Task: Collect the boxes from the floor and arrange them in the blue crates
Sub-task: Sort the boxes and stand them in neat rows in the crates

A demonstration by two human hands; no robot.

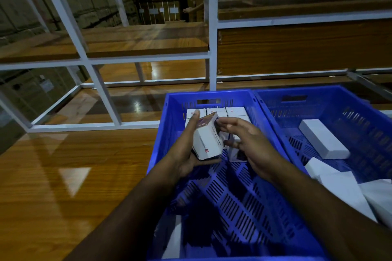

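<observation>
shelving (212, 27): white metal frame with wooden boards, behind the crates; nothing on the near levels.
left crate (167, 129): blue, slotted, on the wood surface. Row of white boxes (235, 111) packed tight against the far wall; near floor mostly bare, probably being filled back to front.
right crate (331, 99): touching the left one; plain white boxes (322, 139) lying loose at angles, not yet squared up.
left hand (188, 150): wrapped round the held box (206, 142), thumb on top, over the left crate just short of the row.
right hand (248, 142): fingers spread, holding nothing, just beside the box, likely steadying it into the next slot.
</observation>
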